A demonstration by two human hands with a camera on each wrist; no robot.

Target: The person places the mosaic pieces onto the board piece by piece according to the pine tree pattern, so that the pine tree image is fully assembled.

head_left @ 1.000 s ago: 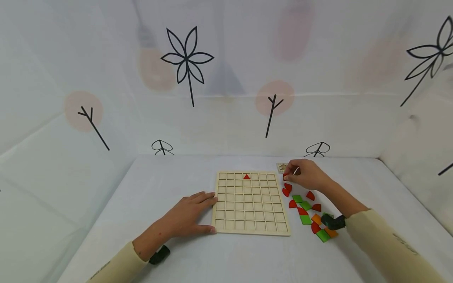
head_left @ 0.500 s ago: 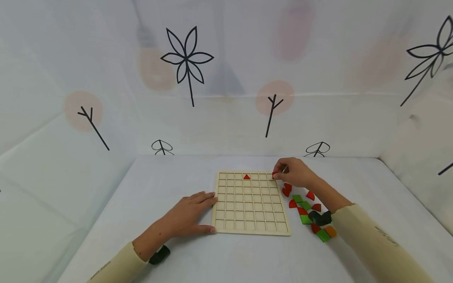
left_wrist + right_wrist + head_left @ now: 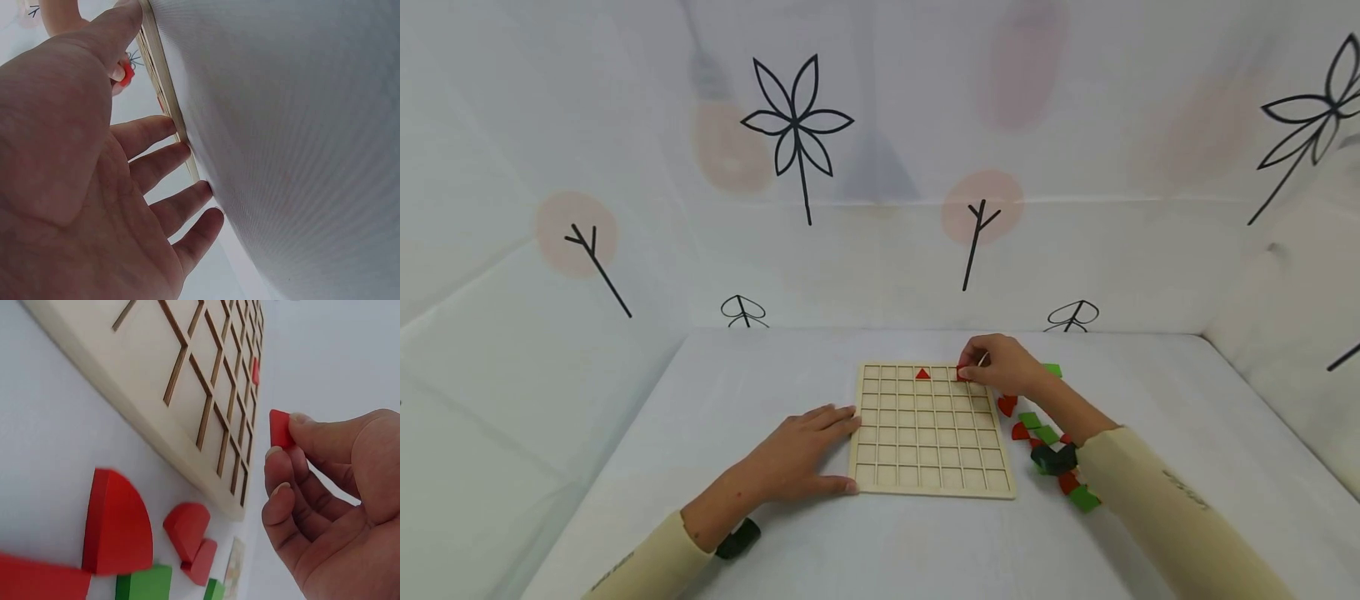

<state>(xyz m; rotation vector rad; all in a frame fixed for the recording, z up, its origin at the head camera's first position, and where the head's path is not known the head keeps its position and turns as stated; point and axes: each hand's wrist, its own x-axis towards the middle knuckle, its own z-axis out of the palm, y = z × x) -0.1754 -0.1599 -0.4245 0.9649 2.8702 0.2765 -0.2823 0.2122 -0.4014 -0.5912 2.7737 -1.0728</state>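
A pale wooden board [image 3: 917,433] with a grid of square cells lies on the white table. One red triangle [image 3: 922,375] sits in a cell of its far row. My left hand [image 3: 808,454] rests at the board's left side, fingers spread, their tips and the thumb touching its edge. Over the board's far right part, my right hand [image 3: 1006,367] pinches a small red block [image 3: 280,429] between thumb and fingers. The right wrist view has this block raised above the board; fingertips cover part of it, so its full shape cannot be told.
Right of the board lie several loose red and green blocks, among them a red quarter-circle block [image 3: 119,522] and a green block [image 3: 1084,498]. Another green block [image 3: 1052,369] lies behind the right wrist. A patterned card [image 3: 233,565] shows partly beyond the board's corner.
My right hand has moved left with the red block, from beside the board to over its far row. The green block behind the wrist has come into sight. My left hand has stayed put.
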